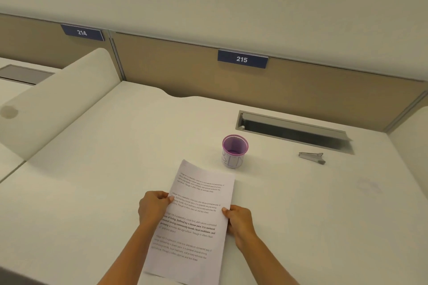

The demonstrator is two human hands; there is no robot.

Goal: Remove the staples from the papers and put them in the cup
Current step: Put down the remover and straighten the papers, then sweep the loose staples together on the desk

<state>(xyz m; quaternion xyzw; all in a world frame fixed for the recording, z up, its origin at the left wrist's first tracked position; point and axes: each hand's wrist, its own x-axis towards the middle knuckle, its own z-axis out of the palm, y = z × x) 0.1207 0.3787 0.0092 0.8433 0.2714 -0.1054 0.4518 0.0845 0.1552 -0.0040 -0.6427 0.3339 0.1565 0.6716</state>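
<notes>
Papers (pixel 196 217) gripped by left hand (pixel 154 207) and right hand (pixel 238 220) at side edges.

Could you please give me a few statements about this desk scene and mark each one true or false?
1. The left hand and the right hand each grip a side edge of the papers. True.
2. The cup lies tipped on its side. False: it stands upright on the desk, beyond the papers' far edge.
3. The staple remover lies on the desk to the right of the cup, with no hand on it. True.
4. The sign behind the cup reads 220. False: it reads 215.
5. The top sheet of the papers is blank. False: it carries printed paragraphs.
</notes>
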